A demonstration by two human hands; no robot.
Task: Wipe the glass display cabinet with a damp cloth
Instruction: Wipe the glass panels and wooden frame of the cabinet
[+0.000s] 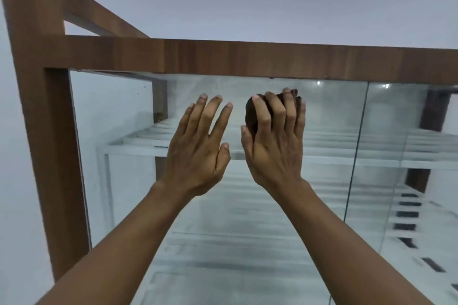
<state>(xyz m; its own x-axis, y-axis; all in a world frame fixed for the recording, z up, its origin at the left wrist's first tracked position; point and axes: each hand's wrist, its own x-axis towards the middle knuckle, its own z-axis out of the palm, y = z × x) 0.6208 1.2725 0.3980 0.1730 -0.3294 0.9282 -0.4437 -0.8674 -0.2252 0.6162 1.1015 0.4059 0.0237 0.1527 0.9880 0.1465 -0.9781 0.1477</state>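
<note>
Dark brown cloth (pixel 251 114) is gripped by right hand (pixel 273 141) against cabinet glass (pixel 329 116); left hand (pixel 198 146) is held flat, fingers (pixel 218 116) spread.

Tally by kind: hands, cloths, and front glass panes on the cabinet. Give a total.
Hands: 2 (left hand, right hand)
Cloths: 1 (dark cloth)
Front glass panes: 2 (left pane, right pane)
Total: 5
</note>
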